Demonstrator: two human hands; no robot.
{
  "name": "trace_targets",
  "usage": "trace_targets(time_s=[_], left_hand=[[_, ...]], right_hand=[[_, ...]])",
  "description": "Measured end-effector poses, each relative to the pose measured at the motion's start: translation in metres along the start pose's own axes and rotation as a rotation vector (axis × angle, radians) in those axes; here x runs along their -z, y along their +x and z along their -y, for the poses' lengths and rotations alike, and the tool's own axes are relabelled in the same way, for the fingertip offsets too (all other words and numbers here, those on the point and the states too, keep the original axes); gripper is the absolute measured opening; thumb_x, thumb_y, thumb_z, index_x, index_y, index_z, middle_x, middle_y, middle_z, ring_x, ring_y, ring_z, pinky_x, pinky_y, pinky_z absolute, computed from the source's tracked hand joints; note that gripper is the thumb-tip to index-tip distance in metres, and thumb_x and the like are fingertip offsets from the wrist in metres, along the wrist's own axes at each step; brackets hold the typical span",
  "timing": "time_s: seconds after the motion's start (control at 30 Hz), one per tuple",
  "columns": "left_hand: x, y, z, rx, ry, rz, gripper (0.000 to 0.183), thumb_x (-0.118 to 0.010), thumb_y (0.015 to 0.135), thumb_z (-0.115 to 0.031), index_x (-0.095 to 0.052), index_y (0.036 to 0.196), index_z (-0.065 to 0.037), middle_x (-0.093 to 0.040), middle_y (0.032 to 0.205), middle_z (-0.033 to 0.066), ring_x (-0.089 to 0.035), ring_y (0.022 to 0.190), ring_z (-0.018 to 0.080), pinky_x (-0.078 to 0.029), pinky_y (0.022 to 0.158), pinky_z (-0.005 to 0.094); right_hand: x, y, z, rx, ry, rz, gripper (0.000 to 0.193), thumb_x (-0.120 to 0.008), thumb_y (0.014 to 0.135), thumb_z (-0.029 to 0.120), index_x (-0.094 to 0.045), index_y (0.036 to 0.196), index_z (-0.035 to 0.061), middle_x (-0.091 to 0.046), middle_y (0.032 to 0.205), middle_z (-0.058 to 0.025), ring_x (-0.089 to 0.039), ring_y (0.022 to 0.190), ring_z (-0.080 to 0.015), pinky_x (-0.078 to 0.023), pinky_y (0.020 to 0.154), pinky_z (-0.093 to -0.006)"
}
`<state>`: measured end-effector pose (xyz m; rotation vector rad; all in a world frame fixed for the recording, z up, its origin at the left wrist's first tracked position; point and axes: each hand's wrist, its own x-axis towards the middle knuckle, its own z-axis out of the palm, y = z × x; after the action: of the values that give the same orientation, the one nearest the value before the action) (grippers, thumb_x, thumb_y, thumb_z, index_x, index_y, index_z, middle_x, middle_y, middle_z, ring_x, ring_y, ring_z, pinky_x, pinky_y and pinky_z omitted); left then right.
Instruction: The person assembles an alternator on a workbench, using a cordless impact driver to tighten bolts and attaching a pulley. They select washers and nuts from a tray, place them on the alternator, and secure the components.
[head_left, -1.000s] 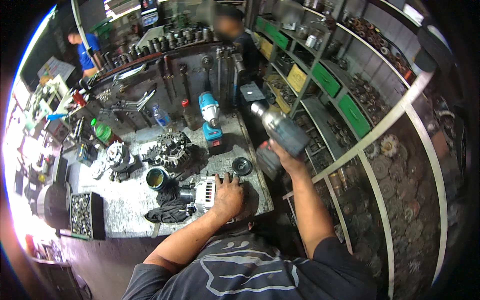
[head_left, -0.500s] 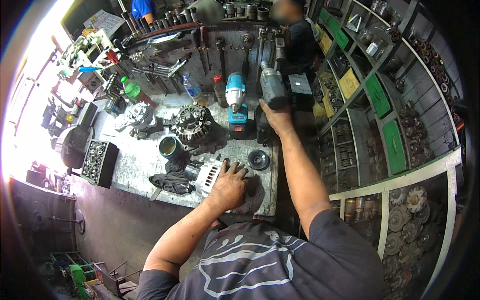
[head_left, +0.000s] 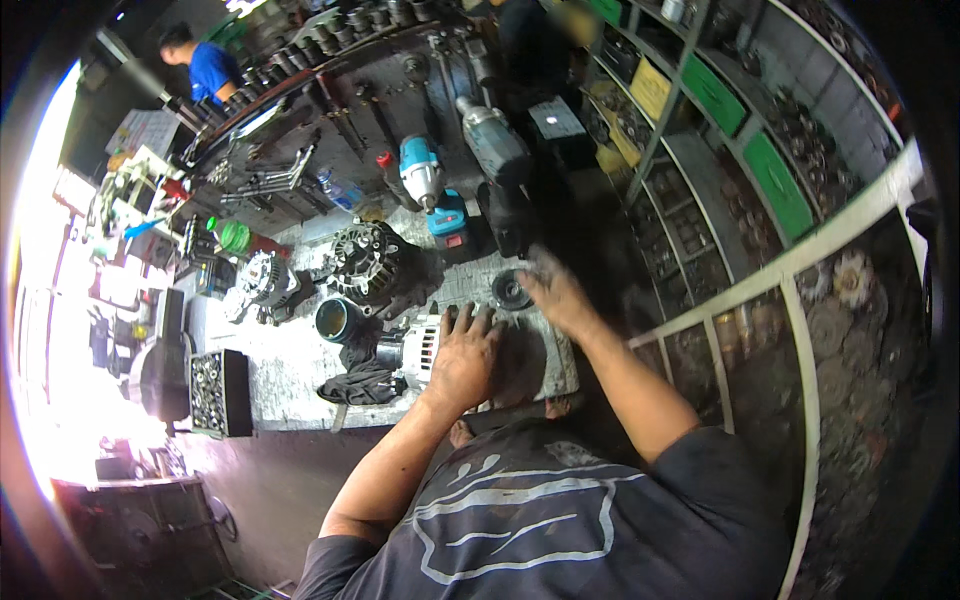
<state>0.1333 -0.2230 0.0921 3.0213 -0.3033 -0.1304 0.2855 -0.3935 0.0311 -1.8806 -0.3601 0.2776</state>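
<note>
My left hand lies fingers-spread on a silver alternator at the front of the worn workbench, holding it down. My right hand is blurred, empty and open, its fingertips beside a black pulley lying flat on the bench just right of the alternator. A grey impact wrench stands upright at the back of the bench, next to a blue impact wrench on its battery base.
Two more alternators, a metal cup and a black rag crowd the bench's middle. A black crate of parts sits at its left end. Shelves with green bins rise on the right. A person in blue stands far back.
My right hand has set the grey impact wrench down at the back of the bench and come down toward the black pulley. My left hand stays on the alternator.
</note>
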Motion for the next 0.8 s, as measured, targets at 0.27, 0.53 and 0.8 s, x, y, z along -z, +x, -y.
trace_targets(time_s=[0.27,0.53,0.8], left_hand=[[0.022,-0.054,0.060,0.093,-0.275,-0.054,0.136,-0.107,0.050,-0.047,-0.043,0.162,-0.003,-0.040,0.167,0.0298,-0.033,0.157,0.0529,-0.030,0.130,0.0614],[0.001,-0.060,0.074,0.075,-0.345,-0.103,0.135,-0.105,0.052,-0.053,-0.043,0.164,-0.011,-0.042,0.167,0.0273,-0.040,0.154,0.0505,-0.032,0.128,0.0600],[-0.003,-0.063,0.081,0.059,-0.352,-0.132,0.135,-0.106,0.050,-0.053,-0.045,0.164,-0.013,-0.043,0.166,0.0268,-0.042,0.153,0.0498,-0.034,0.126,0.0596]], right_hand=[[-0.059,-0.119,-0.020,-0.451,0.592,0.277,0.113,-0.086,0.091,0.055,-0.026,0.173,0.0036,-0.044,0.166,-0.0281,-0.040,0.156,-0.0416,-0.036,0.125,-0.0580],[-0.058,-0.107,-0.018,-0.490,0.630,0.296,0.074,-0.079,0.090,0.034,-0.051,0.152,0.0054,-0.065,0.132,-0.0133,-0.064,0.119,-0.0274,-0.058,0.091,-0.0477],[-0.056,-0.086,-0.037,-0.540,0.616,0.498,0.052,-0.066,0.097,0.038,-0.060,0.136,0.0036,-0.069,0.128,-0.0164,-0.072,0.108,-0.0311,-0.063,0.086,-0.0511]])
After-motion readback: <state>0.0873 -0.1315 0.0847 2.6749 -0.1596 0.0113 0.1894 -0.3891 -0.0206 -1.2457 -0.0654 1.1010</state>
